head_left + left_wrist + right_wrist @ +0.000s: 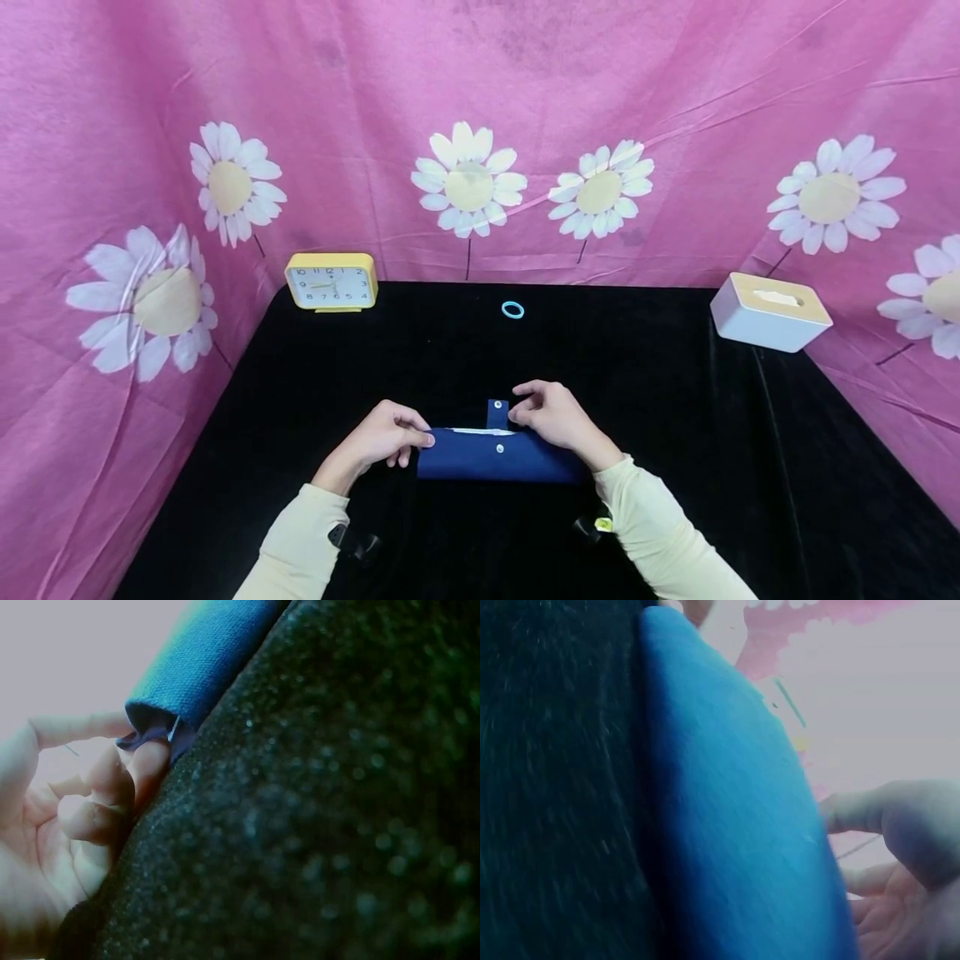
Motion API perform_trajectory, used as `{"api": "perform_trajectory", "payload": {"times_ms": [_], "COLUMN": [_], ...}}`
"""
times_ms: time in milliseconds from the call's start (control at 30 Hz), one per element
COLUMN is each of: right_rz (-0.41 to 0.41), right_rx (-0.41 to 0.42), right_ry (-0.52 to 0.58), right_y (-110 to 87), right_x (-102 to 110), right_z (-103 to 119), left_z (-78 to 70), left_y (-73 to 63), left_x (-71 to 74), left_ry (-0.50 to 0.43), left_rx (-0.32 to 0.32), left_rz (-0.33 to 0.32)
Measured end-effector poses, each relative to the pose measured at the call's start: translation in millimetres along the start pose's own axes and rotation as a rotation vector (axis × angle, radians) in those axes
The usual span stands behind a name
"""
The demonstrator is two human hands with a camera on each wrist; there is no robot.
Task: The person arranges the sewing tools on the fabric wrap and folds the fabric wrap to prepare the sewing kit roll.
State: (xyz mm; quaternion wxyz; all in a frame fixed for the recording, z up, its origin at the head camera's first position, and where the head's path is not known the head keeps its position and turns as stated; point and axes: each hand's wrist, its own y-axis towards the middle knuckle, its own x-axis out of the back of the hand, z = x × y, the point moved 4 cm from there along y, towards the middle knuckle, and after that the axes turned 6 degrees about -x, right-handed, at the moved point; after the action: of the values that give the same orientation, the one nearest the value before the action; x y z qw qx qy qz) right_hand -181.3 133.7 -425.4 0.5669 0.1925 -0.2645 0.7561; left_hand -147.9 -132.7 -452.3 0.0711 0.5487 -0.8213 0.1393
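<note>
A dark blue fabric pouch (465, 458), long and folded, lies on the black cloth with a snap stud on its front. A short strap (497, 413) with another snap stands out past its far edge, and a whitish strip shows along that edge. My left hand (390, 435) pinches the pouch's left end; in the left wrist view its fingers (150, 761) are at the end of the blue roll (202, 664). Beside the strap, my right hand (558, 415) is over the pouch's far edge, index finger extended. Whether its fingertips touch the strap is unclear.
A yellow alarm clock (332, 282) stands at the back left of the black-covered table (637, 358). A light blue ring (513, 310) lies at the back middle. At the back right is a tissue box (768, 312) with a wood-coloured top. Pink flowered cloth hangs around.
</note>
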Motion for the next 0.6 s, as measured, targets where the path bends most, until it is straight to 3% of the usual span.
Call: {"api": "perform_trajectory", "payload": {"times_ms": [100, 233, 600], "right_rz": [-0.012, -0.034, -0.035], "right_rx": [-0.042, -0.039, 0.116], "right_ry": [0.045, 0.093, 0.265], "right_y": [4.0, 6.9, 0.7], "right_x": [-6.8, -11.4, -10.9], "right_z": [0.7, 0.5, -6.6], "left_z": [0.1, -0.9, -0.5], "left_y": [0.3, 0.2, 0.3], "left_x": [-0.4, 0.1, 0.1], "left_ry": [0.011, 0.020, 0.027], "left_rx": [-0.003, -0.016, -0.010], "left_rz": [-0.002, -0.006, -0.010]}}
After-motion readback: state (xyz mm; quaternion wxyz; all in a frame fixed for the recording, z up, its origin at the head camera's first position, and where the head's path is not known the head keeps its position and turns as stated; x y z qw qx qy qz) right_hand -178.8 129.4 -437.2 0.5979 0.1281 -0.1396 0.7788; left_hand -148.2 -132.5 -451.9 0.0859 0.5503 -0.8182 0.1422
